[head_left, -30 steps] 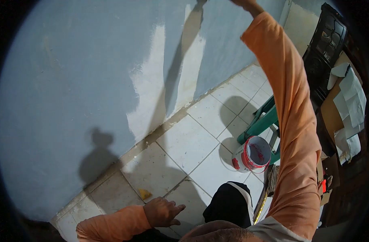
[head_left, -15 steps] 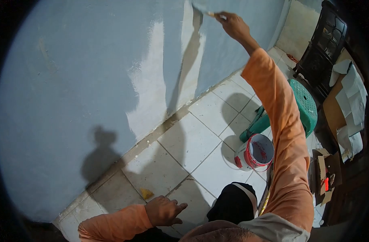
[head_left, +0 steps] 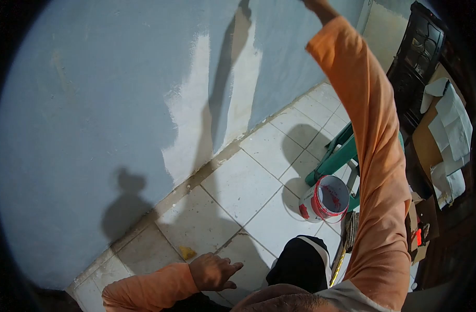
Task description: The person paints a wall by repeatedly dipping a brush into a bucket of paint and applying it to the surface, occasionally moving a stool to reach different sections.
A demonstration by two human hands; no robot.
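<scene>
My right hand (head_left: 320,6) is raised at the top edge in front of the blue wall (head_left: 118,83). Its fingers lie beyond the frame, so the paintbrush seen earlier is out of sight. The orange sleeve (head_left: 368,104) stretches up along the right side. Two whitish patches, a broad one (head_left: 188,109) and a narrower one (head_left: 243,88), run down the wall, and the arm's shadow falls across them. Low in the view my left hand (head_left: 213,271) hangs above the floor with its index finger and thumb apart, holding nothing.
A white and red paint bucket (head_left: 311,204) stands on the tiled floor (head_left: 248,179), beside a green plastic stool (head_left: 338,158) partly hidden by my arm. My dark-clad knee (head_left: 299,265) is below. Cardboard (head_left: 428,138) and an open box (head_left: 424,221) are at right.
My right hand has moved up and to the right, taking the paintbrush out of view. Its shadow on the wall has shifted left. My left hand stays nearly still.
</scene>
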